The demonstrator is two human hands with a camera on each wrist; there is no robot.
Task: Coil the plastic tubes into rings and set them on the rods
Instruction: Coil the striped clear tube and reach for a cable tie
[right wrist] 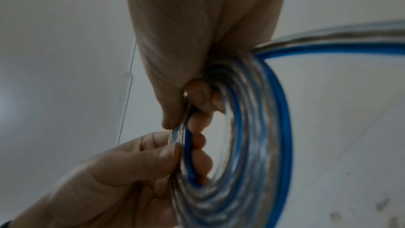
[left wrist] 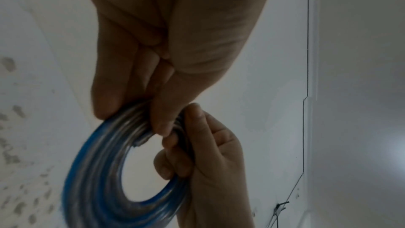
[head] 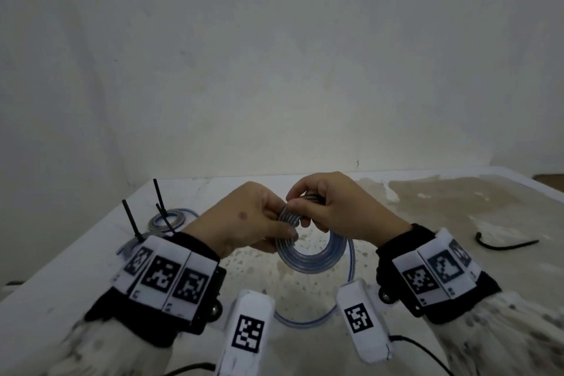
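A coil of clear, blue-striped plastic tube (head: 311, 256) hangs upright above the middle of the table. My left hand (head: 285, 221) pinches its upper left part between thumb and fingers. At the top, my right hand (head: 300, 207) grips the same coil (left wrist: 94, 171) with curled fingers. A loose tail (head: 351, 262) drops from the coil's right side and curves across the table. In the right wrist view the tail (right wrist: 328, 41) leaves the coil (right wrist: 241, 162) sideways. Thin black rods (head: 159, 195) stand at the far left, one with a finished ring (head: 171, 220) around it.
The white table (head: 457, 207) is stained and speckled, and a pale wall stands close behind it. A short black cable (head: 503, 243) lies at the right. A second tube ring (head: 128, 246) sits by the nearest rod (head: 131, 220), close to the table's left edge.
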